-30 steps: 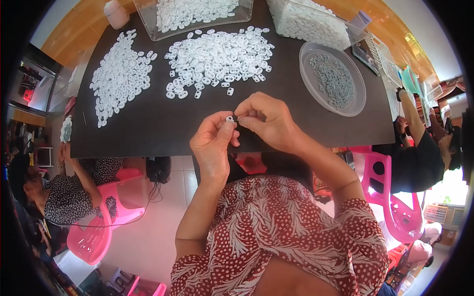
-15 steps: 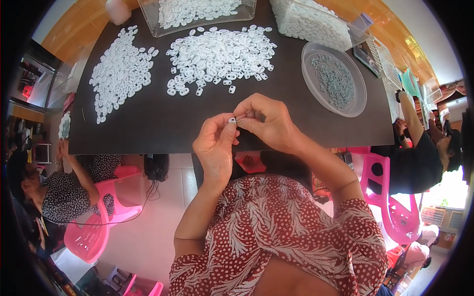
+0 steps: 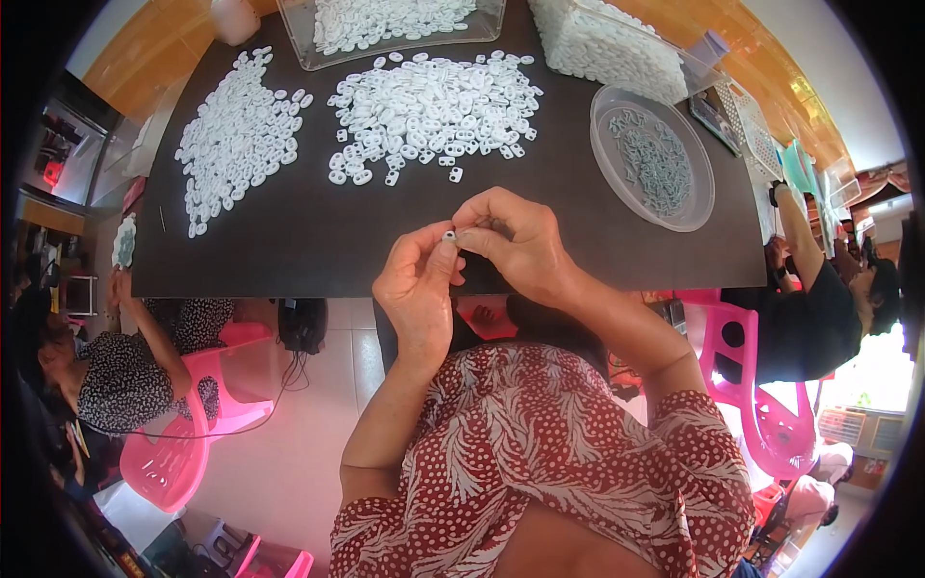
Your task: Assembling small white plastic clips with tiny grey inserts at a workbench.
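Note:
Above the near table edge, my left hand is closed, pinching a small white plastic piece with holes between thumb and fingers. My right hand meets it from the right, thumb and forefinger pressed together against the piece. Whatever those right fingertips hold is too small and covered to make out. Beyond my hands lies a heap of similar white two-holed pieces, with a few strays on its near side. A second spread of white pieces is on the left. Small grey-green slender parts fill a round clear tray at the right.
At the far side stand a clear box and another clear bin, both holding white pieces. A phone-like dark object lies near the white basket. People sit at both sides, near pink chairs.
My right fingertips have closed in more tightly on the white piece, covering more of it. Both hands stay in nearly the same place; the view has shifted slightly.

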Demonstrator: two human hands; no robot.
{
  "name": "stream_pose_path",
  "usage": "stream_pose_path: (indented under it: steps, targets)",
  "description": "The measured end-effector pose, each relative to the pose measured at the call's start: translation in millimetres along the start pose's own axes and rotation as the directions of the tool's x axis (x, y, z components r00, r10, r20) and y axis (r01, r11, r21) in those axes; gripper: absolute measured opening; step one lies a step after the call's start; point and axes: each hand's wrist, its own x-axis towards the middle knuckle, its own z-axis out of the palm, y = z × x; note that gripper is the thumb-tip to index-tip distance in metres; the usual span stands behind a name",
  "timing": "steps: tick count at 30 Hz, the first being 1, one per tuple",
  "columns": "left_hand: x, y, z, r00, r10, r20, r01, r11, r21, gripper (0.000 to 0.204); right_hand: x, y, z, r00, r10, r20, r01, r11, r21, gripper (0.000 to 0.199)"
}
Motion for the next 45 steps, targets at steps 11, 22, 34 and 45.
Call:
stream_pose_path:
  steps: [11,22,34,45]
  targets:
    - [0,-2,-4,0.999,-0.039,0.000,0.039,0.997,-0.073,0.015,0,6,2,0.981,-0.192,-0.007,0.187,0.963,-0.192,0.009]
    - [-3,-12,2,0.941,0.334,-0.051,-0.300,0.897,0.325,0.015,0,11,11,0.958,-0.287,0.004,0.276,0.919,-0.282,0.004]
    - [9,-6,-31,0.964,0.166,-0.207,-0.179,0.983,-0.047,0.018,55,10,33,0.866,-0.491,0.095,0.483,0.772,-0.412,0.006]
    - [10,-6,-48,0.971,0.104,-0.214,-0.133,0.983,-0.125,0.020,111,36,67,0.714,-0.638,0.287,0.625,0.398,-0.671,0.012]
